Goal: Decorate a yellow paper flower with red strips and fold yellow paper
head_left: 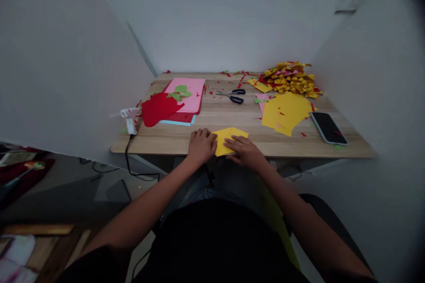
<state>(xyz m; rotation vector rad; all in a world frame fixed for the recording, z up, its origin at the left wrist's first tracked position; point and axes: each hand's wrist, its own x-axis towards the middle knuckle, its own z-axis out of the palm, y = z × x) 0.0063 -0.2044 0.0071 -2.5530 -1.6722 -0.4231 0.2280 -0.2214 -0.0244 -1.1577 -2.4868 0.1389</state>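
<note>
A folded piece of yellow paper (223, 136) lies at the front edge of the wooden table, between my two hands. My left hand (202, 147) grips its left side with curled fingers. Across the right part of the sheet, the fingers of my right hand (245, 150) press down on a fold, with the thumb near the paper's front edge. The palms and the paper's underside are hidden. Behind the paper, scissors (234, 95) with black handles lie on the tabletop.
At the left are a white glue gun (130, 121) with a cord, red paper (159, 108) and pink sheets (189, 86) with green leaf cutouts (181, 92). Yellow sheets (285, 110), a heap of folded yellow pieces (292, 80) and a phone (328, 127) lie right. Walls enclose the table.
</note>
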